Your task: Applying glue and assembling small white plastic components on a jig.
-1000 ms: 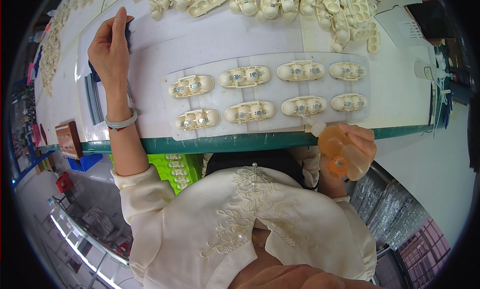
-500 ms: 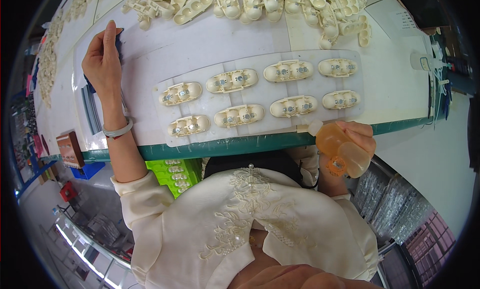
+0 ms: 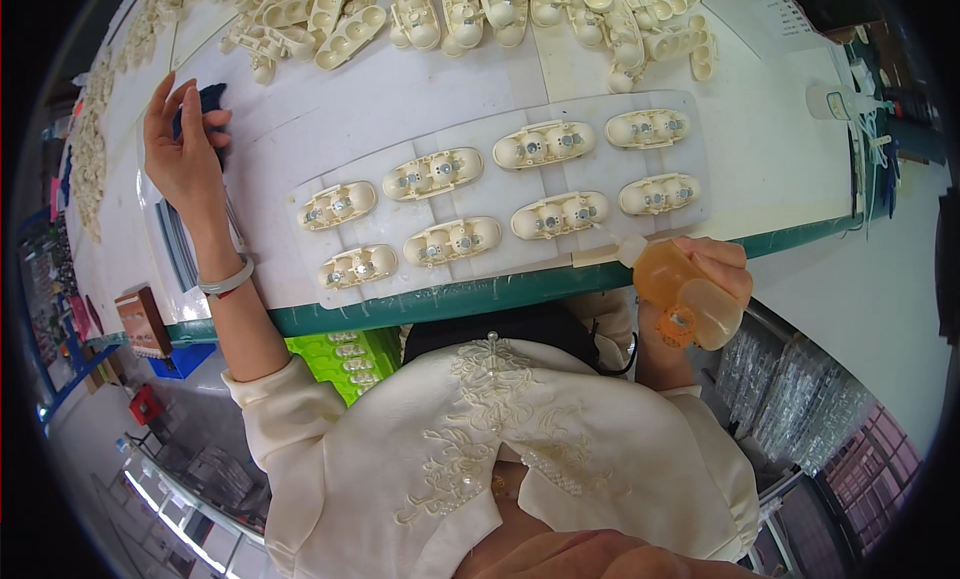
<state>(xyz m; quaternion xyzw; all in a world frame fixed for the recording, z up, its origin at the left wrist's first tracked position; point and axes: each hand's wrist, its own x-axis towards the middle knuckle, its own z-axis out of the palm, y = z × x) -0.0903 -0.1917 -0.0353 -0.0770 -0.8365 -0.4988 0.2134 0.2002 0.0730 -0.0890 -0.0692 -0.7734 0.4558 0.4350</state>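
My right hand (image 3: 715,279) grips an orange squeeze bottle (image 3: 680,297) with a white nozzle, held at the table's near edge. The nozzle points toward a clear tray (image 3: 380,229) that carries several cream oval plastic housings (image 3: 437,172) in two rows. My left hand (image 3: 185,159) rests flat far to the left on a dark blue cloth (image 3: 205,101), fingers spread over it. A pale bracelet sits on that wrist.
A heap of loose cream housings (image 3: 480,9) lies along the table's far side. A white sheet of paper (image 3: 775,14) and a small white container (image 3: 830,101) are at the right. A green crate (image 3: 350,354) stands under the green table edge (image 3: 480,297).
The view has shifted, so the tray and both hands sit lower in the picture. My right hand has brought the bottle's nozzle closer to the tray's near edge. My left hand stays on the cloth.
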